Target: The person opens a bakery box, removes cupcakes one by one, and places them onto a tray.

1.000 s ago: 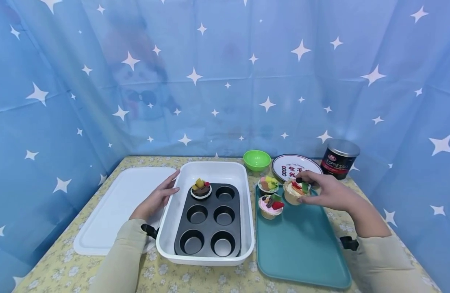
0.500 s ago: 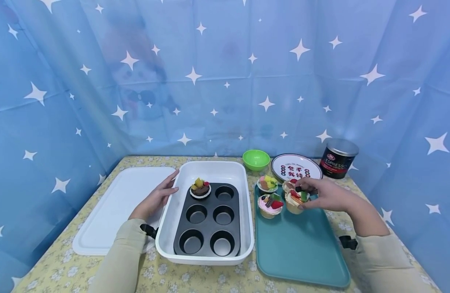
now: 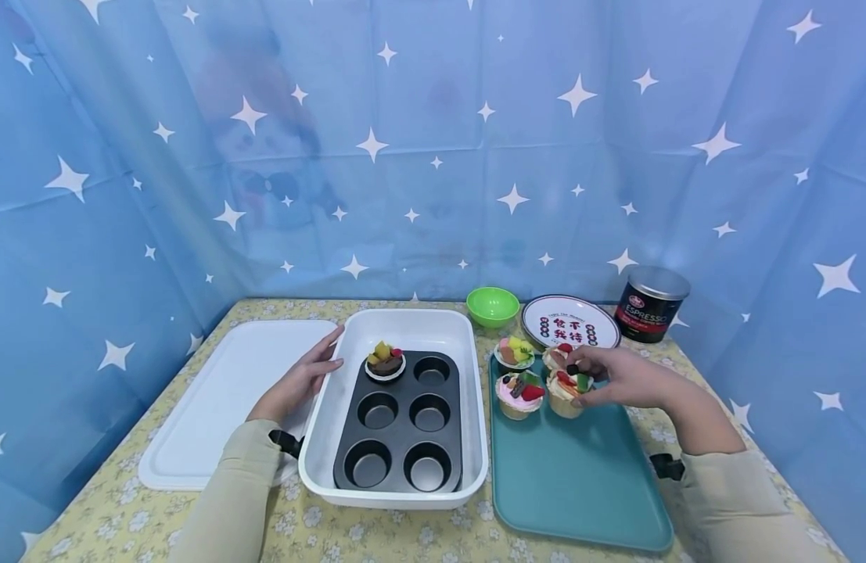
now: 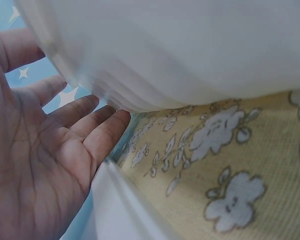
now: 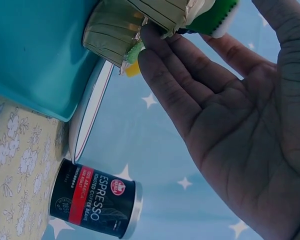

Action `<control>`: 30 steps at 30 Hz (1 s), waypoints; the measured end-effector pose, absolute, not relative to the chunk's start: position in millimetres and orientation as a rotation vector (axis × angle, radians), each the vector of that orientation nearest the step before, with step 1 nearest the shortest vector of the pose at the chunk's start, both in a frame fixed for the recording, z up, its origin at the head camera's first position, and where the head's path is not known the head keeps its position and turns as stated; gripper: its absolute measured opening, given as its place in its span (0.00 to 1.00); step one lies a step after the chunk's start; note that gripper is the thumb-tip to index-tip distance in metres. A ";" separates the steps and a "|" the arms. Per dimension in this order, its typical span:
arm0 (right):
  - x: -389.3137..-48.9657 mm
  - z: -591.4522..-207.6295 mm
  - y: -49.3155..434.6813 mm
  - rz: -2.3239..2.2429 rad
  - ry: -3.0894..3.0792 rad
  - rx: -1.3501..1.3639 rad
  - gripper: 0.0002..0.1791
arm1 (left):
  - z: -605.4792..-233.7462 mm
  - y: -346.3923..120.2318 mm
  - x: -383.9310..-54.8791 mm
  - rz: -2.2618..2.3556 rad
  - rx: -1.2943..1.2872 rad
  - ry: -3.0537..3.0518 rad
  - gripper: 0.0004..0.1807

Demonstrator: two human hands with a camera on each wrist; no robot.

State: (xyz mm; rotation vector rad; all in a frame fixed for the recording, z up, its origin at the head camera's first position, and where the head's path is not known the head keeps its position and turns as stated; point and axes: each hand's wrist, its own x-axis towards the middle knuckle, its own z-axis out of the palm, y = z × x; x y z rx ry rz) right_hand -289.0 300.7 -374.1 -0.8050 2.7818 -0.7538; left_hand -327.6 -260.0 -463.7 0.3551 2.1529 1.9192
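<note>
Your right hand (image 3: 619, 378) pinches cupcake (image 3: 568, 390) on teal tray (image 3: 580, 477); loose grip risks toppling neighbours (tightly clustered). Left hand (image 3: 300, 381) flat-fingered on white dish (image 3: 397, 485).

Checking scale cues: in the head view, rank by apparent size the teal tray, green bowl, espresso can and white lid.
1. White lid.
2. Teal tray, close to the lid; nearness may flatter it.
3. Espresso can and green bowl look alike; unranked.
</note>
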 end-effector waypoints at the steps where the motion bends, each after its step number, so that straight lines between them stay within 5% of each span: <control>1: -289.2 -374.3 300.6 -0.762 2.775 -0.807 0.32 | -463.6 -260.1 -327.6 1.917 0.361 2.154 0.39; 30: -288.3 -378.3 295.9 -0.747 2.678 -0.750 0.35 | -463.6 -259.9 -326.9 1.931 0.365 2.149 0.38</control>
